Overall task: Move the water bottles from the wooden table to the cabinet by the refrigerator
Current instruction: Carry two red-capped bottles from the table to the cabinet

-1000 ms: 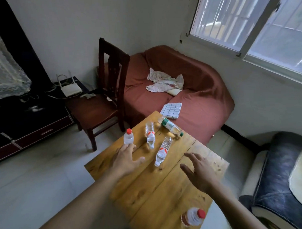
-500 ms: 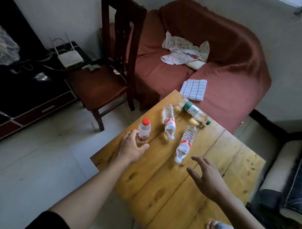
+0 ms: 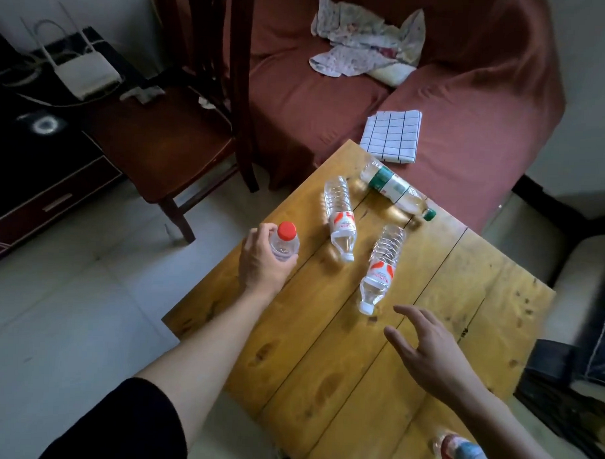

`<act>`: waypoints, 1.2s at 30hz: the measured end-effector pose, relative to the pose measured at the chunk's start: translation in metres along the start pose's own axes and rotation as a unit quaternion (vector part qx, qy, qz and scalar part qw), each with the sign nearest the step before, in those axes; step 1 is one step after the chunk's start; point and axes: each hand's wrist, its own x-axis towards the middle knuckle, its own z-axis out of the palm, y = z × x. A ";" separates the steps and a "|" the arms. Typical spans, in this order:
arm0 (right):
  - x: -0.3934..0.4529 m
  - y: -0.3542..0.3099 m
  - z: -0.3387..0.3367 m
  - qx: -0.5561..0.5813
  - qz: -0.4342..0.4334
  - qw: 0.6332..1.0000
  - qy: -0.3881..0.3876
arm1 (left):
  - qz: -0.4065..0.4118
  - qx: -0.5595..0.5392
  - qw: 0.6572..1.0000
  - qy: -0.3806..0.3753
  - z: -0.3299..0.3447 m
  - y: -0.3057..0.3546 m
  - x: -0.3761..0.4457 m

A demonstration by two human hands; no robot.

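L hand (image 3: 262,262) round ribbed(?) clear bottle (image 3: 285,244)

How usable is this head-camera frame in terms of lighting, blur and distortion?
Head view: dim overall, the dark cabinet at left nearly black; bright caustic patches on the wooden table beside the lying bottles; wide-angle bending toward the edges; the bottle at the bottom edge is smeared; the left hand on the red-capped bottle and the open right hand read sharply enough.

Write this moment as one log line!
left hand: gripping upright red-capped bottle | right hand: open, near lying bottle
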 end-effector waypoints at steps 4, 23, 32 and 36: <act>0.003 0.000 0.000 0.006 0.013 1.000 -0.001 | -0.006 -0.008 1.000 0.006 0.007 -0.006 0.004; -0.065 0.049 -0.015 0.010 0.013 1.000 0.024 | 0.047 -0.031 0.998 -0.014 0.009 -0.002 -0.119; -0.137 0.126 -0.029 0.048 0.003 0.998 0.044 | 0.063 -0.008 0.998 -0.008 0.028 0.043 -0.235; -0.168 0.160 -0.029 0.058 -0.017 0.997 0.041 | 0.063 0.011 0.998 -0.027 0.035 0.058 -0.276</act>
